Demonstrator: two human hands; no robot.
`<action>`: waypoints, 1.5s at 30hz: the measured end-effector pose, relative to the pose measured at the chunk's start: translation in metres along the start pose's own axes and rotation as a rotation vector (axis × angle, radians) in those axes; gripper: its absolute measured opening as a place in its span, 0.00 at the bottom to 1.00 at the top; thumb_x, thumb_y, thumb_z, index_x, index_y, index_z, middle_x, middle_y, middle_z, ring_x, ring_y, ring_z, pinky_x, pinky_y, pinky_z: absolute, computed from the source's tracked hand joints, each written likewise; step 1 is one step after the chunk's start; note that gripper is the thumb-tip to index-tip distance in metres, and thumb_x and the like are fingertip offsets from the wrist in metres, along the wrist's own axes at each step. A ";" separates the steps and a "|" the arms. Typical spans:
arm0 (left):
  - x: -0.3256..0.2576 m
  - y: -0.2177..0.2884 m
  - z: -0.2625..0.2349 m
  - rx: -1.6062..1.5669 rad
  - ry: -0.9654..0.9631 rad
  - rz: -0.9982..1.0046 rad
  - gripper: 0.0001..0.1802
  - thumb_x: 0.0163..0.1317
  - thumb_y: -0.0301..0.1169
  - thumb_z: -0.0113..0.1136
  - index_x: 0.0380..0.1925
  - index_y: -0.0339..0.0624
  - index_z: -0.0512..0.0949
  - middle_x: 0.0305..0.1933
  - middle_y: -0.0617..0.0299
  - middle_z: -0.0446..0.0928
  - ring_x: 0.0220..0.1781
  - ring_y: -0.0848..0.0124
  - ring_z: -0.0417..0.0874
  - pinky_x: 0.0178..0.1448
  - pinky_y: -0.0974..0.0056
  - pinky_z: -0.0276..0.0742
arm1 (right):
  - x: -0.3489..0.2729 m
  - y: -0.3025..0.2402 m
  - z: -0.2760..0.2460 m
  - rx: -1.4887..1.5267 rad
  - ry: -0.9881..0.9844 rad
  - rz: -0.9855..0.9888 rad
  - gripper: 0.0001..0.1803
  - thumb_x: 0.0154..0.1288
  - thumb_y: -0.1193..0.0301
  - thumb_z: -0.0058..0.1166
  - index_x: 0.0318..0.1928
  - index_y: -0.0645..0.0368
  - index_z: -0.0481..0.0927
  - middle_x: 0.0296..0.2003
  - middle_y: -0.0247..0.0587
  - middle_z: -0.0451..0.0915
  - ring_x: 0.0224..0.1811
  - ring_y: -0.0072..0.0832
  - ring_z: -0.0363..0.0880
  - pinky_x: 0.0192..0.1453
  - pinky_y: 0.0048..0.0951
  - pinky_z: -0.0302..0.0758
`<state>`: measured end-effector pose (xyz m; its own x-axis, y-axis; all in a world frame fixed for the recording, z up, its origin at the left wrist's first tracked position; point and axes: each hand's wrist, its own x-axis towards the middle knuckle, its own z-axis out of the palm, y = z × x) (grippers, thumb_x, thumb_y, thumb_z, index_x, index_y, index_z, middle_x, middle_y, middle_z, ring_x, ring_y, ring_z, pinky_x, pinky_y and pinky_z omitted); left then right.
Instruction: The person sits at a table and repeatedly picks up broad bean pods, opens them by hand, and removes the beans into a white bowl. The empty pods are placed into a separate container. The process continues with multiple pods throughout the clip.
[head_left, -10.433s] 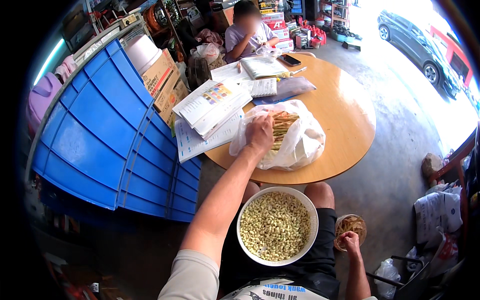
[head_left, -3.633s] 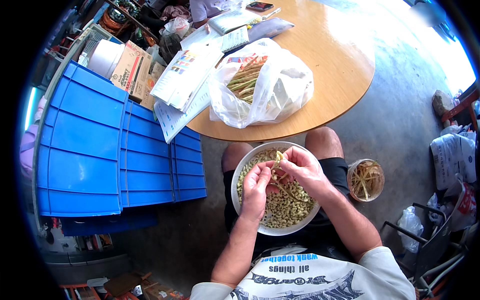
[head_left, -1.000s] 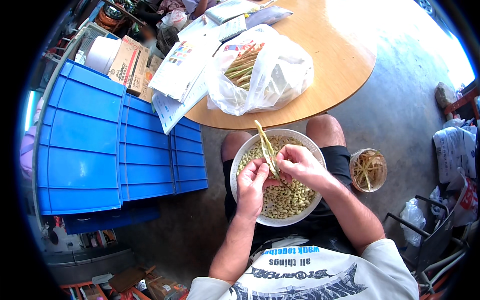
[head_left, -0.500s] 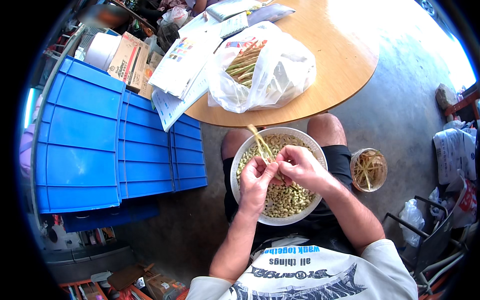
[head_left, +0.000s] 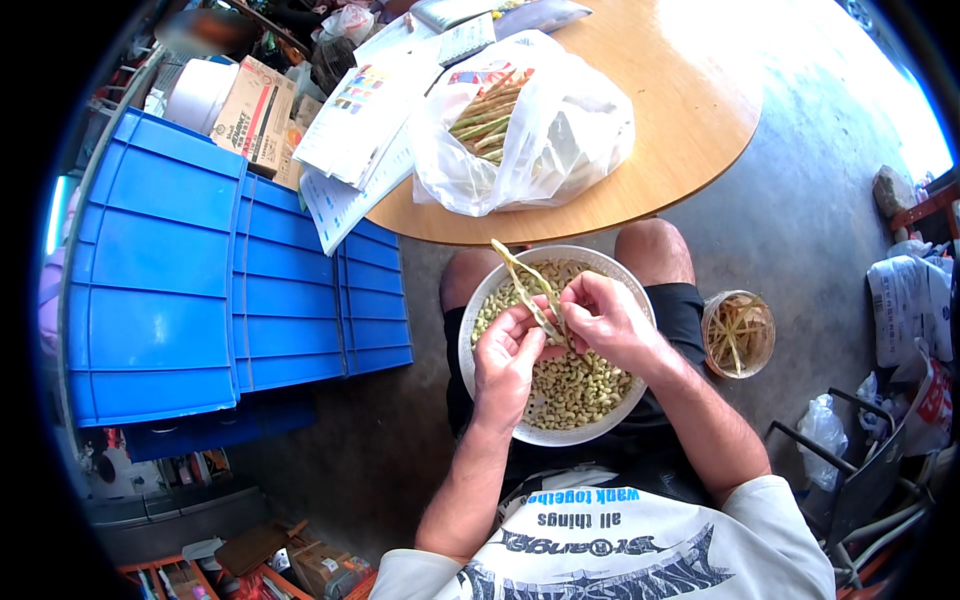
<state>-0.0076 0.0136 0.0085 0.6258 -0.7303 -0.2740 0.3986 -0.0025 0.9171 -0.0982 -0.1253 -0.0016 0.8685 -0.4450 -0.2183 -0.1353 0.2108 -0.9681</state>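
Observation:
A white bowl (head_left: 478, 330) full of pale shelled beans rests on my lap. Over it both hands pinch one long yellow-green bean pod (head_left: 522, 283), its split halves sticking up toward the table. My left hand (head_left: 505, 362) grips the pod's lower end from the left. My right hand (head_left: 605, 322) holds it from the right, thumb on the pod. A white plastic bag (head_left: 560, 150) with more pods lies open on the round wooden table (head_left: 690, 110) just beyond the bowl.
A small round container (head_left: 738, 333) of empty pod strips stands on the concrete floor by my right knee. Blue plastic crates (head_left: 210, 270) stack up on the left. Papers and booklets (head_left: 360, 130) cover the table's left side, with cardboard boxes behind them. Bags lie at far right.
Ten seconds ago my left hand was in the bag on the table. Since then both hands work a pod over the bowl; in the last second the pod has split wider.

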 end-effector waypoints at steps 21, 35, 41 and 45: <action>0.001 -0.005 -0.002 0.127 -0.033 -0.056 0.07 0.70 0.26 0.56 0.43 0.35 0.76 0.38 0.59 0.81 0.36 0.73 0.85 0.39 0.70 0.85 | 0.001 -0.001 -0.007 0.065 -0.048 0.027 0.09 0.67 0.72 0.50 0.36 0.67 0.74 0.26 0.36 0.78 0.23 0.18 0.77 0.27 0.22 0.74; 0.000 -0.005 -0.006 0.163 -0.058 -0.007 0.14 0.65 0.17 0.53 0.51 0.34 0.76 0.45 0.59 0.80 0.43 0.75 0.83 0.45 0.70 0.85 | 0.002 0.012 -0.004 -0.247 0.094 -0.151 0.09 0.65 0.71 0.53 0.37 0.66 0.76 0.27 0.46 0.80 0.29 0.33 0.81 0.35 0.34 0.77; -0.002 -0.001 -0.004 0.209 -0.043 -0.014 0.18 0.64 0.15 0.49 0.54 0.33 0.74 0.47 0.59 0.79 0.44 0.76 0.82 0.45 0.70 0.83 | 0.000 0.005 -0.001 -0.302 0.127 -0.168 0.07 0.64 0.72 0.54 0.36 0.65 0.75 0.27 0.49 0.80 0.31 0.41 0.81 0.36 0.37 0.77; -0.003 0.003 -0.001 0.258 -0.046 -0.020 0.19 0.65 0.15 0.47 0.55 0.32 0.73 0.47 0.58 0.80 0.45 0.74 0.82 0.45 0.70 0.82 | -0.002 -0.004 -0.001 -0.355 0.161 -0.211 0.06 0.62 0.74 0.54 0.36 0.65 0.75 0.27 0.50 0.80 0.31 0.41 0.82 0.37 0.37 0.77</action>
<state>-0.0074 0.0163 0.0122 0.5864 -0.7584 -0.2845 0.2223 -0.1871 0.9569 -0.0997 -0.1260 0.0023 0.8131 -0.5821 -0.0009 -0.1434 -0.1989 -0.9695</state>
